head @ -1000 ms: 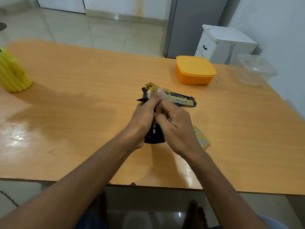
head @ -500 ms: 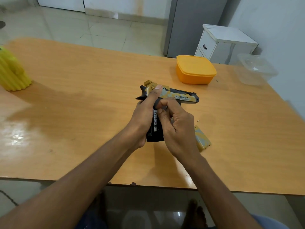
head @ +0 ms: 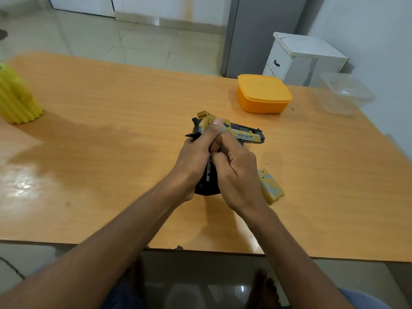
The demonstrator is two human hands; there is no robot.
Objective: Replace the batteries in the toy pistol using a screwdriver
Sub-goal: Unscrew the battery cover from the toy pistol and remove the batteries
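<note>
The yellow and black toy pistol (head: 245, 136) lies on its side over the middle of the wooden table (head: 111, 130), barrel pointing right. My left hand (head: 194, 159) grips its black handle, thumb up along the slide. My right hand (head: 236, 172) is curled against the open grip, fingertips pressing on a battery (head: 209, 169) whose white-striped edge shows between the hands. The yellow battery cover (head: 270, 187) lies on the table just right of my right hand. A tiny screw (head: 266, 162) sits beyond it. No screwdriver is in view.
An orange lidded box (head: 264, 93) stands behind the pistol. A clear plastic container (head: 344, 92) sits at the table's far right corner. A yellow ribbed object (head: 16, 101) stands at the left edge. A white cabinet (head: 305, 59) is beyond the table.
My right hand's fingers have closed back over the grip, hiding more of the battery than half a second ago. The pistol has barely moved.
</note>
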